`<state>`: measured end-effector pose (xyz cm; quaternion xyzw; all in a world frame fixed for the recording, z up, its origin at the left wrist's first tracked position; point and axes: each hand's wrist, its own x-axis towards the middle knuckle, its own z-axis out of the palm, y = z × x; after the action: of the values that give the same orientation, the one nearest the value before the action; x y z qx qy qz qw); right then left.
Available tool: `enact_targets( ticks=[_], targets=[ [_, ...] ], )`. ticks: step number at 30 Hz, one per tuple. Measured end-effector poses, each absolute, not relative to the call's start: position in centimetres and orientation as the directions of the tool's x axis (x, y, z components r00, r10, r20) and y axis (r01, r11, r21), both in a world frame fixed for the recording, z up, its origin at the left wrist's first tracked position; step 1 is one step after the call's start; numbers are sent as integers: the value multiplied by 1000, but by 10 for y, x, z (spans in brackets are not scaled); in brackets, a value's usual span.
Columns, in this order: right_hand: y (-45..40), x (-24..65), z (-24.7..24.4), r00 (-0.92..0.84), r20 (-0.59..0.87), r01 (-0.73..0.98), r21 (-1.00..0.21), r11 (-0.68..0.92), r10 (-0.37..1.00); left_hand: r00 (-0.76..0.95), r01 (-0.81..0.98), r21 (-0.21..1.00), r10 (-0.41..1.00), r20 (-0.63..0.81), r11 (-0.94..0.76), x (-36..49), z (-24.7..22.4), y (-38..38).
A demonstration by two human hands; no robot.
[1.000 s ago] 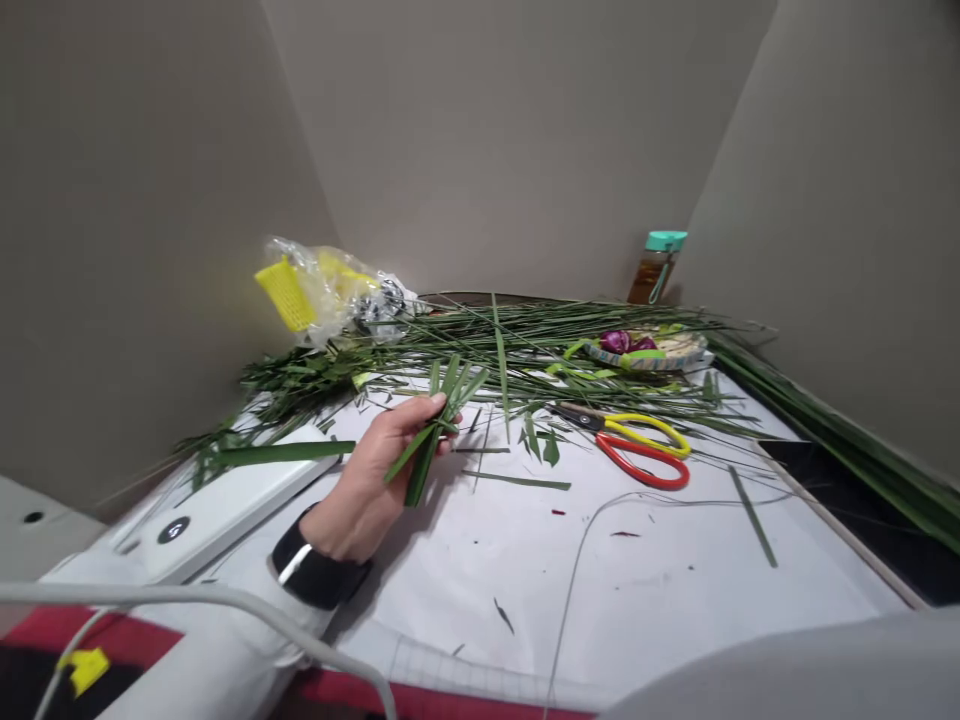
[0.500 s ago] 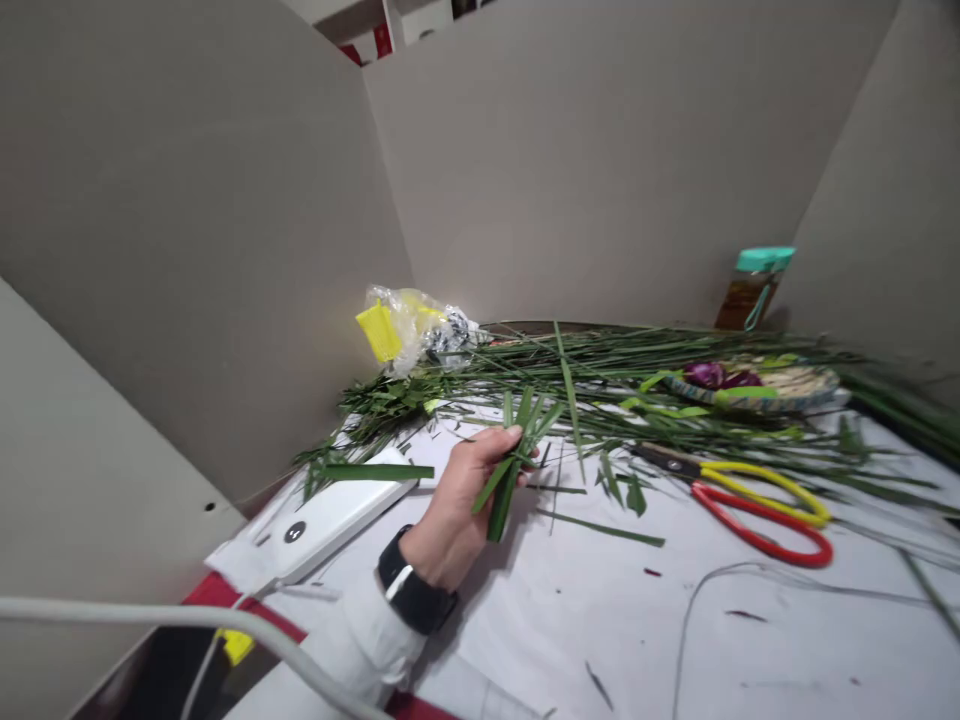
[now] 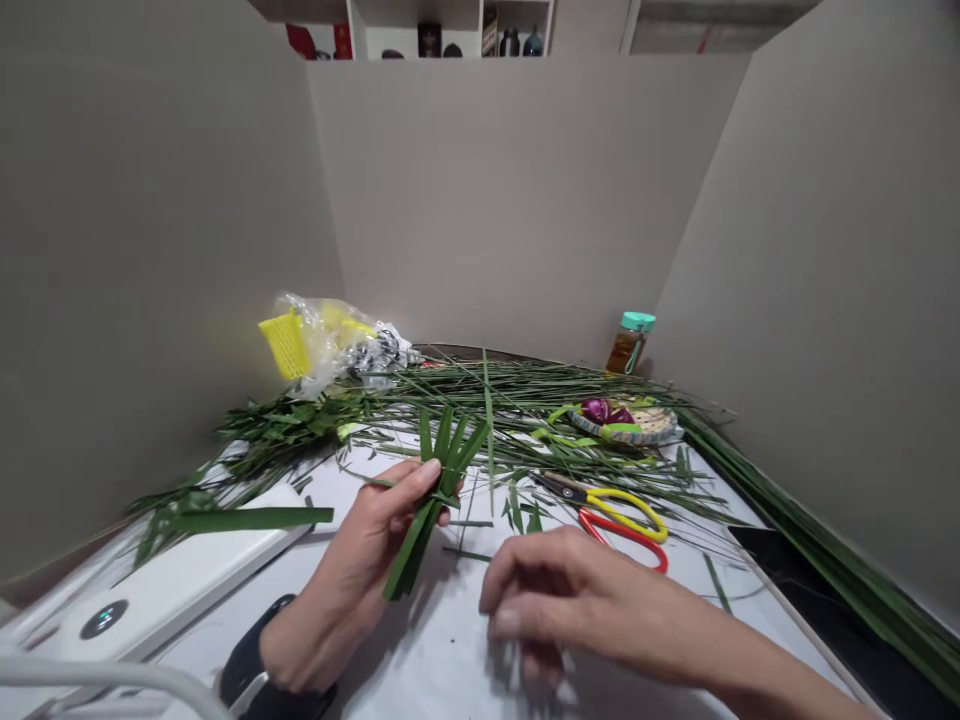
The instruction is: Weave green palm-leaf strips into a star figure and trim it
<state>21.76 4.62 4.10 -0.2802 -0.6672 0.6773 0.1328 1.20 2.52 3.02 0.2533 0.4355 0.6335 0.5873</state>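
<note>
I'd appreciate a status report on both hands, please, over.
Left hand gripping bunched flat green leaf strips. Right hand above white tabletop, nothing visible in it. Red-and-yellow-handled scissors just beyond.

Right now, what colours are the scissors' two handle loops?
One yellow, one red; clearest in the head view.

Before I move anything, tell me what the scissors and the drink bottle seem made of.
Scissors: dark, probably metal blades; yellow and red handles, likely smooth plastic, judging by their bright, even colour.
Bottle: clear plastic or glass, since brown liquid shows through; its opaque teal lid looks like plastic.
</note>
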Motion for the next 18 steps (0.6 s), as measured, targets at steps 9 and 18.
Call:
enact_targets(
  ticks=[9, 18],
  targets=[
    [55, 209, 18, -629, -61, -13, -996, -89, 775, -141, -558, 810, 941, -308, 181, 25, 36, 16],
    [46, 205, 17, -521, 1, -36, -999, -21, 854, -18, -493, 782, 894, -448, 382, 30, 30, 15]
  ],
)
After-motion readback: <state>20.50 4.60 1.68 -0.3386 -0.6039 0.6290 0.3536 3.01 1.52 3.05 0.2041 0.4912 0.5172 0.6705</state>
